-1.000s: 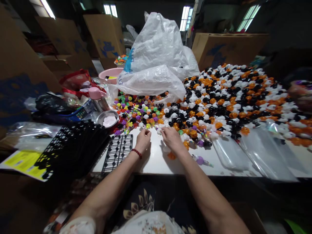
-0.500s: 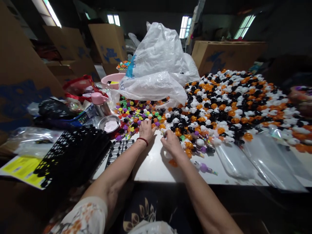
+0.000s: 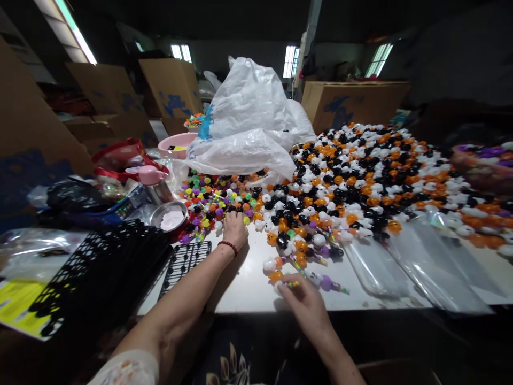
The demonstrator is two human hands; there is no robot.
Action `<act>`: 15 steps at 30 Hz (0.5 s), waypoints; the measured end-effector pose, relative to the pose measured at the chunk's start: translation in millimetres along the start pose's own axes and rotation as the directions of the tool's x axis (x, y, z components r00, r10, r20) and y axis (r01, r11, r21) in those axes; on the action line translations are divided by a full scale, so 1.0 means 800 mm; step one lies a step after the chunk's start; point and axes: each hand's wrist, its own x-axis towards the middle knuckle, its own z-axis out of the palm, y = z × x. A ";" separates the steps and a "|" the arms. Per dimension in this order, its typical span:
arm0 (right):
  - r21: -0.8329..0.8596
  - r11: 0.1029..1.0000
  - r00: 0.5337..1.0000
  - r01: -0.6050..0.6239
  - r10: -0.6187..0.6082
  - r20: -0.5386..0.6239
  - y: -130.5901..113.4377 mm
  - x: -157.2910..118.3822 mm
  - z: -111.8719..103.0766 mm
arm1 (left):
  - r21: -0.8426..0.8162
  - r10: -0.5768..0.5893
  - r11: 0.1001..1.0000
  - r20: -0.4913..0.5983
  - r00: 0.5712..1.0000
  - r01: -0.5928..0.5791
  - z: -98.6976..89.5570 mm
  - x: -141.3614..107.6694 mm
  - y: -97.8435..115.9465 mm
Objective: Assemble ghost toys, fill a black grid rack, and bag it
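Observation:
My left hand (image 3: pixel 235 231), with a dark red bead bracelet at the wrist, reaches into the near edge of the small multicoloured pieces (image 3: pixel 216 206). Its fingers are bent down among them, and what they hold is hidden. Nearer the table's front edge, my right hand (image 3: pixel 304 300) pinches a small toy (image 3: pixel 276 276) with an orange head and a yellow-green patterned stick. Just beyond that hand lies a toy with a white head and purple part (image 3: pixel 326 282). Behind are orange, black and white heads (image 3: pixel 360 171) in a large heap.
A black grid rack (image 3: pixel 186 262) lies left of my left arm, beside stacked black racks (image 3: pixel 108 267). A steel bowl (image 3: pixel 169 216) and pink-lidded flask (image 3: pixel 154 184) stand behind. Clear plastic bags (image 3: pixel 377 267) lie at right; a white sack (image 3: pixel 248 107) rises at the back.
My right hand has moved down and right, towards the front edge, and now has the orange-headed toy at its fingertips. My left hand stays at the multicoloured pieces. The camera view has shifted slightly.

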 end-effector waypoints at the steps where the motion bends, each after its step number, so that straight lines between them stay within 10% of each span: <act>1: 0.017 1.000 1.000 0.011 -0.011 -0.016 0.000 -0.002 -0.001 | -0.022 0.032 0.999 0.001 1.000 -0.032 -0.002 0.002 0.007; 7: 0.029 0.999 1.000 0.015 -0.015 -0.006 -0.005 -0.016 0.003 | -0.163 0.216 0.965 0.057 0.975 -0.205 0.002 0.059 0.071; 15: 0.080 0.969 0.973 -0.232 0.231 0.024 -0.012 -0.041 -0.004 | -0.245 0.114 0.967 0.188 0.976 -0.066 0.037 0.107 0.099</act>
